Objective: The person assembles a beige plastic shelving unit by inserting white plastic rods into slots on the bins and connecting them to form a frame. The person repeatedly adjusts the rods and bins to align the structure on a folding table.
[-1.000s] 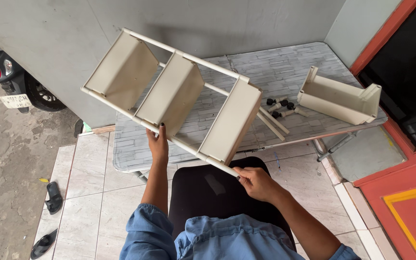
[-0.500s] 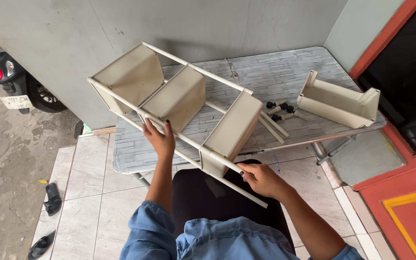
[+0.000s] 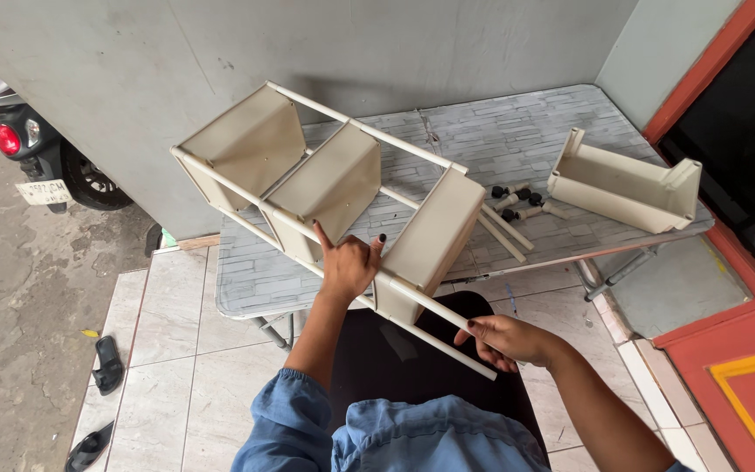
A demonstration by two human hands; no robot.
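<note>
Rack: I see a cream three-tray rack (image 3: pixel 342 188) on white tubes, tilted over the tabletop (image 3: pixel 517 140)
Left hand (image 3: pixel 347 262): fingers wrapped on the front tube; index raised
Right hand (image 3: pixel 504 339): fingers loosely curled beside the tube's lower end; contact unclear
Nearby: loose cream tray (image 3: pixel 626 183); black casters (image 3: pixel 517 203)

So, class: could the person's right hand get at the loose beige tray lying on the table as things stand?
Probably yes. The right hand is open below the rack's pole, and the tray lies apart on the table, with only small black-tipped parts nearby.
</note>
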